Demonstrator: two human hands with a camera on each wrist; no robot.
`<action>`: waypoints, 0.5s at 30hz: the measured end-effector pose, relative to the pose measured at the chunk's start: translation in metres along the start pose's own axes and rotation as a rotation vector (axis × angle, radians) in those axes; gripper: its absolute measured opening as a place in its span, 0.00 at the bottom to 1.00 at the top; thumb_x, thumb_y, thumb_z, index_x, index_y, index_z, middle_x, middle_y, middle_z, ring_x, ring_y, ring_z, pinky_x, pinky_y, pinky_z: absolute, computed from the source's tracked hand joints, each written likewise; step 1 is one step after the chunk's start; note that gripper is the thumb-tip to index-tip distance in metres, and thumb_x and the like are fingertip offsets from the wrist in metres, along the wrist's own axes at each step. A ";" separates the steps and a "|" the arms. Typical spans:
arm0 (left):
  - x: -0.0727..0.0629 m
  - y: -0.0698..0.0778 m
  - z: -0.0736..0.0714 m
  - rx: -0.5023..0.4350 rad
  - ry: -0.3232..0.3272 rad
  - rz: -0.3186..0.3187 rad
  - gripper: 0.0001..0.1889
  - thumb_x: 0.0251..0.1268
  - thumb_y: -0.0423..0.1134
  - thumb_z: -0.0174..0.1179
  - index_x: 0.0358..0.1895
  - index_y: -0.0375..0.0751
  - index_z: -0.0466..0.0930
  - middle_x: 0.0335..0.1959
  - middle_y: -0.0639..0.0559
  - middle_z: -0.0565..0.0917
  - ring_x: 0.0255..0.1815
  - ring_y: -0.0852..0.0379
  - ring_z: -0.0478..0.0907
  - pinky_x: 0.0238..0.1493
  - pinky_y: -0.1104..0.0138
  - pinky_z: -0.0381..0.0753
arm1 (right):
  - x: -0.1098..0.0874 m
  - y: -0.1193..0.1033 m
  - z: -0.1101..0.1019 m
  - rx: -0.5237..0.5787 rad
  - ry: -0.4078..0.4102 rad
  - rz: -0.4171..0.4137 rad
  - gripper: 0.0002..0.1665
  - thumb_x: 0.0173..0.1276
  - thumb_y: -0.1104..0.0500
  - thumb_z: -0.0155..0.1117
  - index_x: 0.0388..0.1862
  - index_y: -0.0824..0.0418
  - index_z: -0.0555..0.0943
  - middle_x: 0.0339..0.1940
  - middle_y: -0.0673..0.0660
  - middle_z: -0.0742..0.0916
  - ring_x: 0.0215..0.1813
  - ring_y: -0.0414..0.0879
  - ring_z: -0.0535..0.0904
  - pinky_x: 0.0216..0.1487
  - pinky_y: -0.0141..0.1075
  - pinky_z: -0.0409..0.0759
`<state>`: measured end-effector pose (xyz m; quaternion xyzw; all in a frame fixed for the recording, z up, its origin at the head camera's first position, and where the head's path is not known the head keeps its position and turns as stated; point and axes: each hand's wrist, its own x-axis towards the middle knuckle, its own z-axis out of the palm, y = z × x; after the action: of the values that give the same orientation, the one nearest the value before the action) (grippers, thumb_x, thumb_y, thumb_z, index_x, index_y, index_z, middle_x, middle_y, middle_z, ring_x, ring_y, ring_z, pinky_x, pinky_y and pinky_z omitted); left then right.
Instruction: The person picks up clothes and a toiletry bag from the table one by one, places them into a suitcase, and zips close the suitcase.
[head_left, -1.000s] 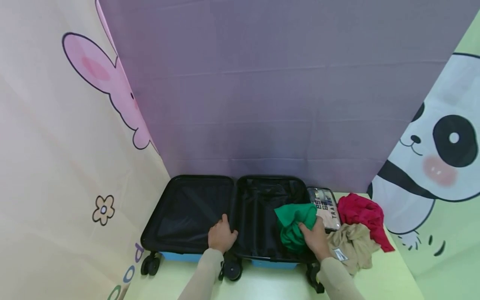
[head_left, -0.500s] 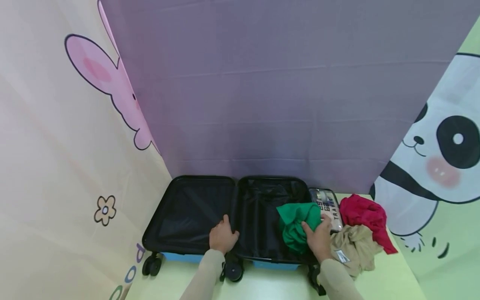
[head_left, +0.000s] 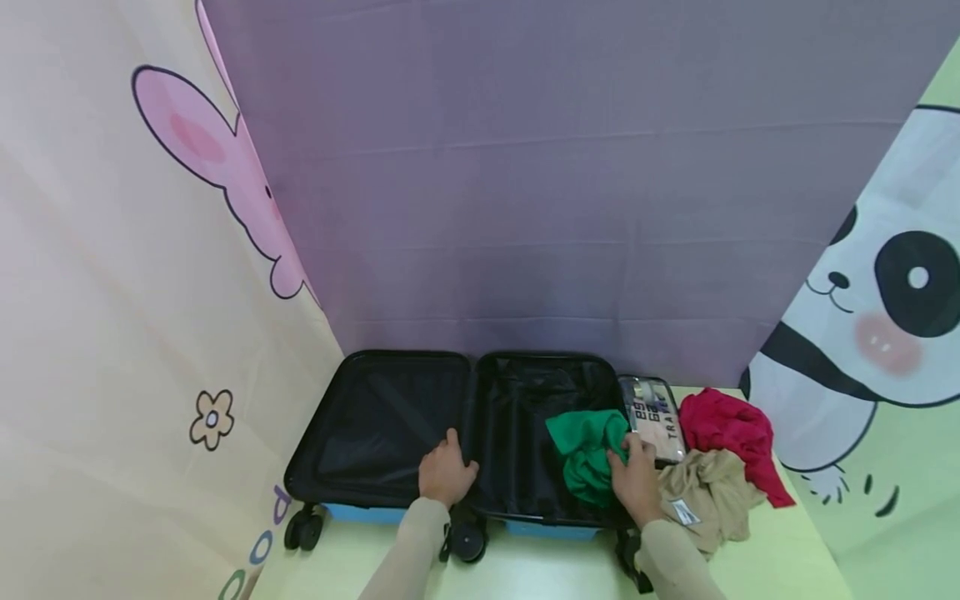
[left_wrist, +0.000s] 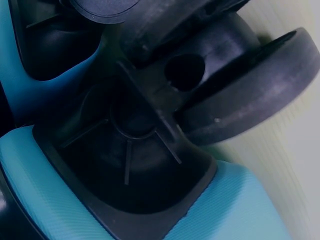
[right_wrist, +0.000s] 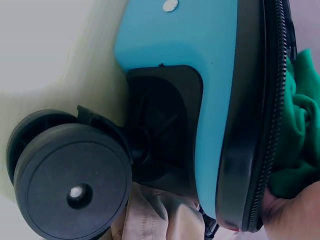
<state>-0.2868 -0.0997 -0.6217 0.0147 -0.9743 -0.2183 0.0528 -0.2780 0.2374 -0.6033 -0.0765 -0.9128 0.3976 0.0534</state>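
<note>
A suitcase lies opened flat, its black-lined left half [head_left: 367,425] beside its right half [head_left: 517,467]. My left hand [head_left: 446,471] rests at the inner edge of the left half, close to the hinge side, its fingers pointing forward. In the right half lies a crumpled green cloth garment [head_left: 588,454], bunched toward the near right corner. My right hand [head_left: 636,479] reaches over the right rim and pinches the edge of that garment between thumb and fingers. The right wrist view shows the green cloth [right_wrist: 300,120] just past the zippered rim, part of the hand beside it.
A clear travel pouch [head_left: 656,417] with printed lettering stands right of the suitcase. Next to it lie a crumpled red garment [head_left: 723,425] and a beige garment [head_left: 708,496] with a white label. Black suitcase wheels [head_left: 467,542] stick out at the near side.
My right hand has drawn a little left, and the green garment's right edge has shifted left and lower. My left hand has stayed in place on the suitcase.
</note>
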 end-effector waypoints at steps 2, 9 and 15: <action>0.000 0.000 -0.001 0.001 0.000 -0.003 0.31 0.60 0.49 0.70 0.59 0.35 0.70 0.39 0.40 0.85 0.35 0.42 0.83 0.43 0.48 0.81 | -0.002 -0.001 0.000 -0.001 -0.008 -0.018 0.12 0.78 0.59 0.55 0.51 0.62 0.64 0.60 0.76 0.67 0.49 0.70 0.78 0.50 0.61 0.76; -0.001 0.001 -0.002 0.001 -0.003 -0.006 0.32 0.60 0.49 0.69 0.61 0.35 0.69 0.41 0.40 0.85 0.36 0.42 0.84 0.44 0.48 0.81 | -0.006 -0.002 0.004 -0.025 -0.002 -0.086 0.14 0.75 0.63 0.57 0.57 0.65 0.73 0.67 0.78 0.67 0.58 0.77 0.77 0.59 0.67 0.74; -0.001 0.000 -0.002 -0.001 -0.007 -0.006 0.32 0.60 0.49 0.69 0.61 0.35 0.69 0.42 0.40 0.85 0.36 0.42 0.84 0.44 0.48 0.81 | -0.007 0.000 0.005 -0.089 -0.052 -0.115 0.19 0.76 0.62 0.56 0.62 0.68 0.75 0.71 0.78 0.68 0.65 0.77 0.74 0.63 0.67 0.72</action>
<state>-0.2852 -0.0999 -0.6202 0.0167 -0.9743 -0.2192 0.0488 -0.2721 0.2324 -0.6073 -0.0161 -0.9335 0.3549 0.0489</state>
